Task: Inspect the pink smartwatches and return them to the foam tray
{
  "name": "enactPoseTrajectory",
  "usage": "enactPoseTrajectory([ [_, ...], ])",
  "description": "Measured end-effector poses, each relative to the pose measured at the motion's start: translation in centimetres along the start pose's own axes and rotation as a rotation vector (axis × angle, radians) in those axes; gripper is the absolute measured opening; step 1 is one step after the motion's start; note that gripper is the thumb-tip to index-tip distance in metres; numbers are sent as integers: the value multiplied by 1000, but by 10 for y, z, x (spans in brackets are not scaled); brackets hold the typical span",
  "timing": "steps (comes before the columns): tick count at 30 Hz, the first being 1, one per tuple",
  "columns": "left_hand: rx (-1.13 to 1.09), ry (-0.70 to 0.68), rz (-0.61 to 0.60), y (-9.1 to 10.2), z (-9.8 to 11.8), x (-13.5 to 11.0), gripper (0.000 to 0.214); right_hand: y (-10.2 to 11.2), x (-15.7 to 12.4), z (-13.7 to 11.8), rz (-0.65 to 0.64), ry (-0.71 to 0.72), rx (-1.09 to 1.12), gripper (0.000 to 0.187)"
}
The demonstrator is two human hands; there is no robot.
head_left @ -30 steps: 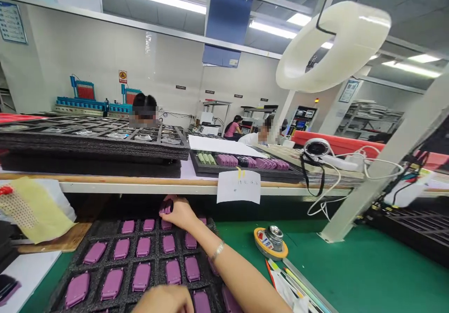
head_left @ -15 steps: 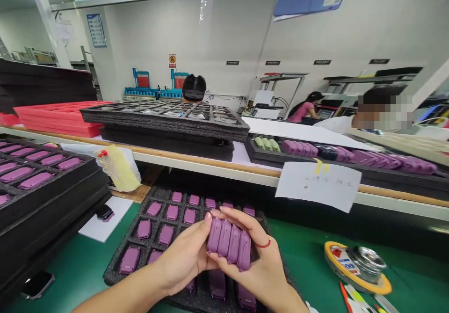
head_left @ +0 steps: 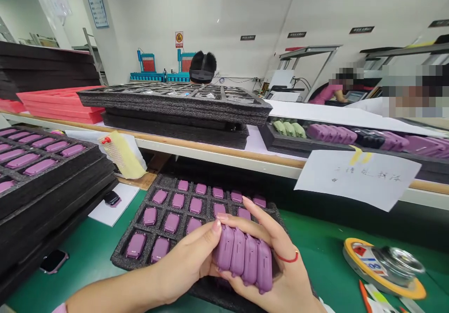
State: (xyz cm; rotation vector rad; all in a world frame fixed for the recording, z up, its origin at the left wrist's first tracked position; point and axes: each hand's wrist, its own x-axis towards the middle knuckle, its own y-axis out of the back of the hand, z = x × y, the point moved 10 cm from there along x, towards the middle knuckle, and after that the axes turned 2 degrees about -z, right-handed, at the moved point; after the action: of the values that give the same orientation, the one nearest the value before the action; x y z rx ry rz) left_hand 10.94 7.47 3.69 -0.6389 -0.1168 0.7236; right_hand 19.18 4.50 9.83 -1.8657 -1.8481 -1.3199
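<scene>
Several purple watch cases (head_left: 244,258) stand side by side in a row between my two hands. My right hand (head_left: 288,271) wraps around the row from the right, its thumb side below and fingers above, with the index finger raised. My left hand (head_left: 191,261) presses against the left end of the row with its thumb on top. A red string bracelet (head_left: 289,257) circles my right wrist. Below the hands lies a black foam tray (head_left: 117,256) with purple watch cases in its pockets; my arms hide its near part.
Stacked black foam trays (head_left: 52,200) with purple cases stand at left. A dark-screened watch (head_left: 54,261) lies on the green mat. To the right are a metal-topped dispenser (head_left: 401,261) and pens (head_left: 365,294). A shelf (head_left: 196,153) runs across, holding foam trays. People work beyond it.
My view has shifted, so the shelf and the people appear farther right and higher. The row of cases sits slightly lower and to the right, still in both hands. My right index finger has lifted.
</scene>
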Motion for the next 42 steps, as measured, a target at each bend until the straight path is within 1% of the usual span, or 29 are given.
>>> enactPoseTrajectory([
  [5,-23,14,-20,1,-5,3,53,0,0,9,-11,-38,8,88],
  [8,5,8,-18,3,-6,4,53,1,1,10,-20,-26,-18,92],
  [13,27,43,-6,7,-4,5,53,1,4,9,-37,-22,3,95],
  [15,51,27,-60,2,0,7,54,3,4,8,-29,-15,2,95],
  [18,123,-16,-198,-11,7,8,51,5,3,8,-24,-5,-4,92],
  [19,150,-24,-227,-14,8,8,51,5,3,9,-28,-5,-6,92],
  [24,236,12,-206,-11,5,10,36,0,3,10,-76,-10,-33,91],
  [27,263,49,-223,-11,4,9,40,-2,4,7,-96,8,-90,92],
  [29,309,39,-251,-15,6,9,42,-6,4,3,-113,36,-122,94],
  [31,364,-11,-255,-17,11,10,41,-12,3,-3,-143,97,-154,92],
  [32,386,-52,-238,-17,14,10,40,-15,2,-7,-162,131,-170,88],
  [34,413,-135,-172,-14,22,8,40,-19,0,-17,-183,201,-208,81],
  [36,468,-218,-87,-10,29,3,41,-14,1,-25,-156,208,-204,80],
  [38,566,-289,-13,-7,36,-4,43,-3,2,-25,-116,124,-136,83],
  [39,620,-327,4,-7,39,-7,44,3,3,-21,-92,59,-90,84],
  [42,739,-431,-14,-13,45,-13,40,13,0,2,-71,-151,53,71],
])
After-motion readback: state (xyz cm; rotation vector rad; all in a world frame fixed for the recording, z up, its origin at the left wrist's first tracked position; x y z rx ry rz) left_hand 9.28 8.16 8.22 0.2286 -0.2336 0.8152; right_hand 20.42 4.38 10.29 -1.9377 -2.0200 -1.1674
